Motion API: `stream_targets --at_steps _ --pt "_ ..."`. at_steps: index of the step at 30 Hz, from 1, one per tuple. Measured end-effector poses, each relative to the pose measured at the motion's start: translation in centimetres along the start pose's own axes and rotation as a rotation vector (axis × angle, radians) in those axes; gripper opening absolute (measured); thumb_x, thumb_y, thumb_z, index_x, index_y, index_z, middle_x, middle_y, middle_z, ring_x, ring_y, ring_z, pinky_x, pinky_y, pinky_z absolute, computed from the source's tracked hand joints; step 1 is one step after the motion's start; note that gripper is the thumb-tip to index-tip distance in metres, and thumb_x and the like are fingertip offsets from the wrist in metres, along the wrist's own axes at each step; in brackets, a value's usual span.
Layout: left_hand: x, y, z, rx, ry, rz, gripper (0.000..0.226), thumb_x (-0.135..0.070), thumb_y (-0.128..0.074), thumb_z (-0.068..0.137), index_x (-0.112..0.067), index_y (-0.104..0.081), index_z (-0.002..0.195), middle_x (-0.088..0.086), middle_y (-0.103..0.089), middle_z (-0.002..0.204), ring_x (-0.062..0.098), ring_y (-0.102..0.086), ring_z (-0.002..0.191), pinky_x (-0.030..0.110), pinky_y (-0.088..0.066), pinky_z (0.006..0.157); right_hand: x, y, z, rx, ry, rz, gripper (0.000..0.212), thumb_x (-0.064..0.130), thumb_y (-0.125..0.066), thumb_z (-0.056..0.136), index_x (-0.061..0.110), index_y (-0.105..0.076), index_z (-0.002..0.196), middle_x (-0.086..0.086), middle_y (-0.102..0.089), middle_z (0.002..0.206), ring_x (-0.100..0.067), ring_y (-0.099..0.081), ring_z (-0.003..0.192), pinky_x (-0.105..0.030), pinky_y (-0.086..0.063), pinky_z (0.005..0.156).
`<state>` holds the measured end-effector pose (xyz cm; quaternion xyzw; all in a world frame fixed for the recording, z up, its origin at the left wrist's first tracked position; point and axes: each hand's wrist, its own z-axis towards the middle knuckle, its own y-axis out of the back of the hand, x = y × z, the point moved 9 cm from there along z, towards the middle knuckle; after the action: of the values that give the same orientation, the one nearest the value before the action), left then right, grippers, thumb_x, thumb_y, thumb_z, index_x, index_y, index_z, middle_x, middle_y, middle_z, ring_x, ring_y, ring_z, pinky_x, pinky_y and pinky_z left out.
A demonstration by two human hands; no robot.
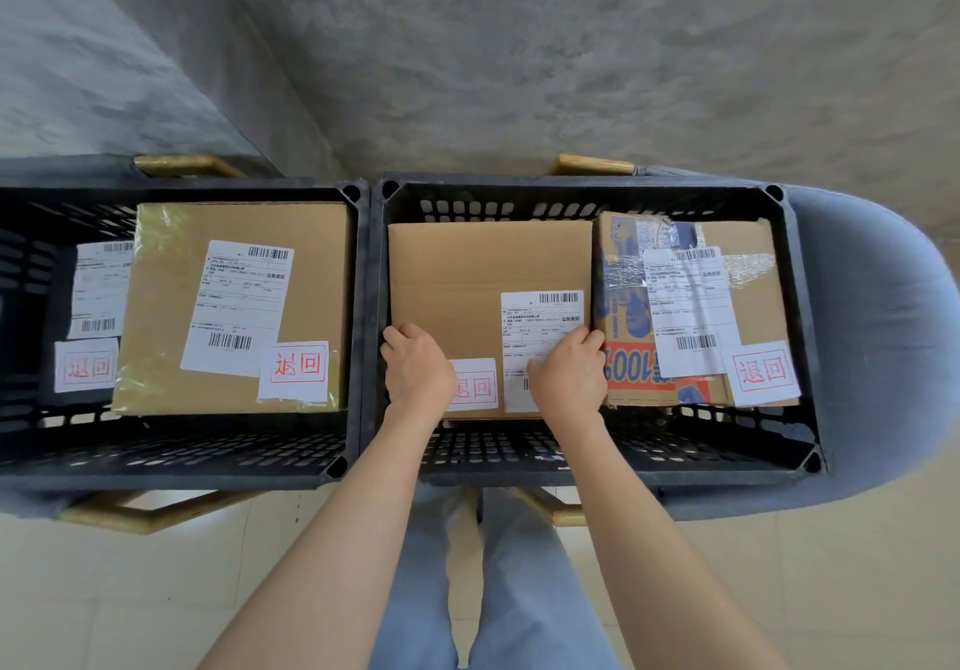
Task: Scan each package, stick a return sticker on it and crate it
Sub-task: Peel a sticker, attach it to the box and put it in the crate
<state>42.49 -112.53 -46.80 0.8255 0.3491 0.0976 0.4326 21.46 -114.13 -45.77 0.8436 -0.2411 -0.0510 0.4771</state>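
Fingers of the left hand point(418, 368) curl round the near left edge of a cardboard box point(488, 274) inside the right crate point(571, 183); the right hand point(569, 373) grips its right edge, over the shipping label point(543, 316). A return sticker point(478, 388) shows between them. The box seems to touch a printed box point(623, 300) alongside.
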Motion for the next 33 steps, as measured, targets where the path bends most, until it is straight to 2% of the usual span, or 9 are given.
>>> stream_targets --at_steps 3,7,13,18,27,33 --pt "-0.6 0.8 -0.2 -0.025 -0.087 -0.006 0.061 -0.007 -0.057 0.091 -0.007 -0.024 0.142 0.015 -0.024 0.143 0.029 -0.033 0.126 0.036 -0.045 0.086 0.3 0.7 -0.3 -0.024 0.049 0.012 0.058 0.019 -0.058 0.091 0.006 -0.028 0.138 -0.014 -0.036 0.133 -0.03 -0.044 0.118 -0.034 -0.046 0.08" --pt "-2.5 2.5 0.5 -0.027 -0.248 0.011 0.071 -0.004 -0.051 0.093 -0.02 -0.013 0.151 0.009 -0.006 0.155 0.031 -0.018 0.138 0.039 -0.039 0.101 2.2 2.1 0.7 -0.033 0.206 -0.006 0.073 0.019 -0.058 0.092 0.018 -0.014 0.15 -0.014 -0.021 0.148 -0.033 -0.033 0.128 -0.037 -0.044 0.089" --pt "-3.1 2.2 1.7 0.026 -0.202 0.039 0.07 -0.005 -0.05 0.095 -0.019 -0.011 0.152 0.008 0.0 0.157 0.034 -0.011 0.141 0.038 -0.036 0.103 2.7 1.7 2.4 0.051 0.226 -0.034 0.066 0.014 -0.055 0.092 0.017 -0.02 0.149 -0.013 -0.017 0.15 -0.036 -0.032 0.129 -0.038 -0.043 0.092" --pt "-3.6 1.6 3.2 0.056 -0.195 0.082 0.069 -0.01 -0.049 0.095 -0.018 -0.011 0.152 0.009 -0.001 0.157 0.035 -0.011 0.14 0.039 -0.033 0.106 3.1 0.9 3.7 0.099 0.214 -0.049 0.06 0.015 -0.054 0.093 0.012 -0.026 0.146 -0.013 -0.02 0.15 -0.035 -0.028 0.131 -0.038 -0.036 0.101" --pt "-3.0 -0.2 4.9 0.007 -0.182 0.092 0.057 -0.002 -0.056 0.09 -0.006 -0.03 0.141 0.014 -0.018 0.148 0.031 -0.021 0.133 0.035 -0.034 0.101 2.7 -1.3 4.2 0.113 0.243 -0.074 0.05 0.002 -0.056 0.088 0.006 -0.034 0.133 -0.017 -0.026 0.142 -0.033 -0.033 0.128 -0.034 -0.038 0.099" --pt "-1.7 -2.3 4.3 0.024 -0.173 0.069 0.062 0.004 -0.059 0.084 -0.005 -0.029 0.138 0.015 -0.017 0.145 0.03 -0.024 0.128 0.032 -0.039 0.095 1.7 -3.0 3.5 0.124 0.284 -0.084 0.063 -0.002 -0.058 0.085 0.009 -0.028 0.14 -0.018 -0.025 0.142 -0.031 -0.038 0.126 -0.033 -0.039 0.101"
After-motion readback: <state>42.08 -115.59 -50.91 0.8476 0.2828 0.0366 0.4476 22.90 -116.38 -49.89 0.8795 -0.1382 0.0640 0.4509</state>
